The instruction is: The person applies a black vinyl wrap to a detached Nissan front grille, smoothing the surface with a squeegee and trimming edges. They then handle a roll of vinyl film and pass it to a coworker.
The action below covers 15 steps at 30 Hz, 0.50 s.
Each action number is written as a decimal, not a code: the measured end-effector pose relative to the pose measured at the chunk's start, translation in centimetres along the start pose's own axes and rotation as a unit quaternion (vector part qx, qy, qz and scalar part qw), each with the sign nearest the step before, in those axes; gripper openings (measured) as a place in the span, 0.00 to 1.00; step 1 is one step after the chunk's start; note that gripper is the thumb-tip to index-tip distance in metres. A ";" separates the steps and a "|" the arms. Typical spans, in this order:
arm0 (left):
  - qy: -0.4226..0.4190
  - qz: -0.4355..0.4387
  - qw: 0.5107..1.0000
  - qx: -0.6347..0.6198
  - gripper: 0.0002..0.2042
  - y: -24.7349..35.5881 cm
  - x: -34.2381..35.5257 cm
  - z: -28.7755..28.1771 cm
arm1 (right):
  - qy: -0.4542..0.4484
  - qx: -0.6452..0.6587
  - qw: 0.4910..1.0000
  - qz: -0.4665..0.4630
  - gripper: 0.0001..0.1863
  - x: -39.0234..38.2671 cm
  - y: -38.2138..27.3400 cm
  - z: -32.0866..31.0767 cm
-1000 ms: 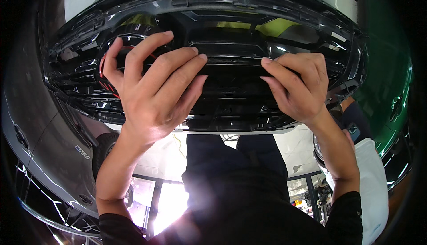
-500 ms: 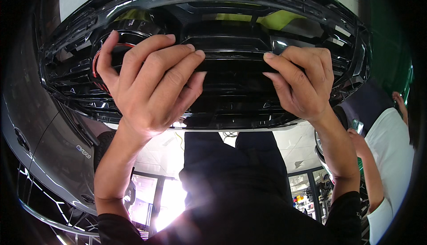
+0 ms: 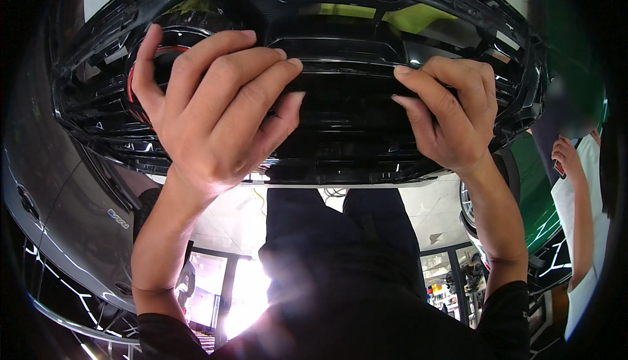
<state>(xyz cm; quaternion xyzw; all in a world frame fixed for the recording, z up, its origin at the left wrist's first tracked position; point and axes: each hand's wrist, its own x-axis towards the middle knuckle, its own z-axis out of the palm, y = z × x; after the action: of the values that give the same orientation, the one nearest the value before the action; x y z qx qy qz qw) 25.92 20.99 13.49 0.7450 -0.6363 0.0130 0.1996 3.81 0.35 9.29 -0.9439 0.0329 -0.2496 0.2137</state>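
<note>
A glossy black slatted car grille (image 3: 347, 88) spans twelve o'clock, yellow-green cloth (image 3: 418, 17) showing in its upper openings. The left hand (image 3: 209, 111), at ten, fans its fingers; the right hand (image 3: 458, 115), at two, curls its own. Each thumb stands apart from its forefinger; whether they pinch the grille, I cannot tell.

Worn on the person's head, the left fisheye camera faces steeply downward at close range, centring the left hand (image 3: 212, 108), right hand (image 3: 454, 111) and black car grille (image 3: 343, 157) above the wearer's dark trousers (image 3: 299, 219).
</note>
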 end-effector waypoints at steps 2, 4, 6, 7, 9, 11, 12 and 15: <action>0.004 -0.001 1.000 -0.002 0.13 -0.1 0.0 0.1 | -0.004 0.000 1.000 -0.002 0.19 0.0 0.0 0.0; 0.009 0.000 1.000 -0.005 0.12 -0.2 0.0 0.1 | -0.003 0.001 1.000 -0.003 0.19 0.0 0.0 0.0; 0.005 -0.001 1.000 -0.011 0.12 -0.3 0.1 0.1 | 0.000 0.003 1.000 -0.001 0.19 0.1 0.0 0.0; 0.004 -0.004 1.000 -0.018 0.11 -0.3 0.2 0.0 | -0.001 0.005 1.000 0.000 0.18 0.1 0.0 0.0; 0.003 -0.001 1.000 -0.018 0.11 -0.3 0.2 0.0 | -0.003 0.009 1.000 0.001 0.18 0.1 0.0 -0.1; 0.001 0.001 1.000 -0.020 0.12 -0.3 0.2 -0.1 | -0.006 0.010 1.000 0.001 0.18 0.1 0.0 -0.1; 0.000 0.004 1.000 -0.021 0.12 -0.3 0.3 -0.1 | -0.007 0.012 1.000 0.001 0.18 0.1 0.1 -0.2; -0.004 0.011 1.000 -0.024 0.13 -0.4 0.3 -0.2 | -0.010 0.017 1.000 0.002 0.19 0.1 0.1 -0.2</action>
<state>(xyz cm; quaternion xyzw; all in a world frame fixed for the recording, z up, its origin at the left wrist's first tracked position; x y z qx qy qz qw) 26.43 20.85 13.62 0.7332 -0.6452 -0.0025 0.2148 3.84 0.15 9.48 -0.9426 0.0285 -0.2398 0.2305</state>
